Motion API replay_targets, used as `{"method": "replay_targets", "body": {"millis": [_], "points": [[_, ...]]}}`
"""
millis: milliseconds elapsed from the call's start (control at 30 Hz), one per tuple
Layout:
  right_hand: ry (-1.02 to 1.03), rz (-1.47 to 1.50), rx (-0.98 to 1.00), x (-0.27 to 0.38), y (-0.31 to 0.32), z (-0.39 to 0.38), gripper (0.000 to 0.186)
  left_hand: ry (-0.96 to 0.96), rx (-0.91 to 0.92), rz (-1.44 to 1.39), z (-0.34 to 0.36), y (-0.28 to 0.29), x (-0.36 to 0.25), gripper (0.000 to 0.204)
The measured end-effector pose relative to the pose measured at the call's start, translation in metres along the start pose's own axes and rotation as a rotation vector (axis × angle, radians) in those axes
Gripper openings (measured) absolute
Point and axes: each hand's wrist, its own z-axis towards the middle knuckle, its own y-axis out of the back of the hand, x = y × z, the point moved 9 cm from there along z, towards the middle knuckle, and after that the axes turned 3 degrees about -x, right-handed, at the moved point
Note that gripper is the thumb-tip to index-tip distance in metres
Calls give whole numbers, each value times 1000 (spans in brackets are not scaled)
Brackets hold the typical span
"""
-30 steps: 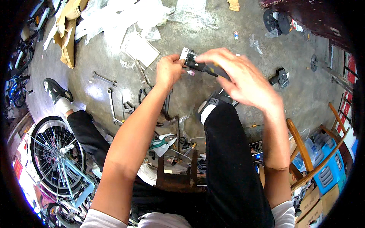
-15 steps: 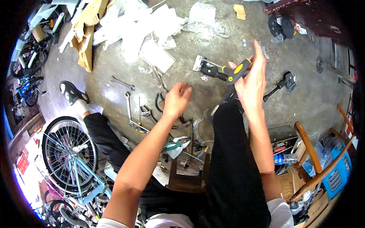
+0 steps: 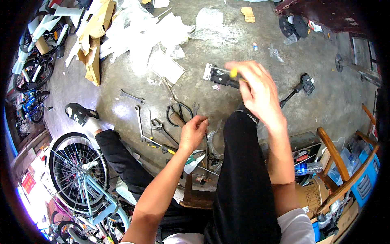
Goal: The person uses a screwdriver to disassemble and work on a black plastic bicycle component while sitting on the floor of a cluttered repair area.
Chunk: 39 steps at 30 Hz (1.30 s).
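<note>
My right hand (image 3: pixel 260 89) is closed around a T-handle hex key, whose yellow grip end (image 3: pixel 233 73) shows at the fingers; the hand is blurred and hides most of the handle. Beyond my right knee, beside that hand, a black bicycle part (image 3: pixel 221 77) with a pale end plate lies on the floor, seemingly a pedal. My left hand (image 3: pixel 194 132) hovers over the tools with thumb and fingers pinched together. What it holds, if anything, is too small to tell. Just past it are large-looped black scissors (image 3: pixel 178 112) and an adjustable wrench (image 3: pixel 159 125).
Several spanners (image 3: pixel 132 96) lie left of my hands. A pedal on an arm (image 3: pixel 307 84) rests at the right. Cardboard (image 3: pixel 95 61) and white wrapping are at the far left, a light-blue bicycle (image 3: pixel 83 179) stands near left. A wooden frame (image 3: pixel 335 152) and a toolbox are near right.
My right hand has turned over and moved slightly left, now covering most of the T-handle. My left hand has come nearer to me, its fingers drawn together. The view has shifted a little.
</note>
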Motion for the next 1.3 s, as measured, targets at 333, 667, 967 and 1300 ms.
{"method": "replay_targets", "body": {"millis": [333,667,967,1300], "points": [[-56,121,94,-15,-5,-8,16,-197,-25,149,22,-5,-81,31],[-306,602,64,-26,-29,-11,29,-249,20,289,9,-28,-72,30],[115,-363,-13,-7,30,6,34,-301,10,406,5,-28,-74,28],[-294,312,-222,-27,8,-35,43,-297,13,417,17,-31,-94,30]]}}
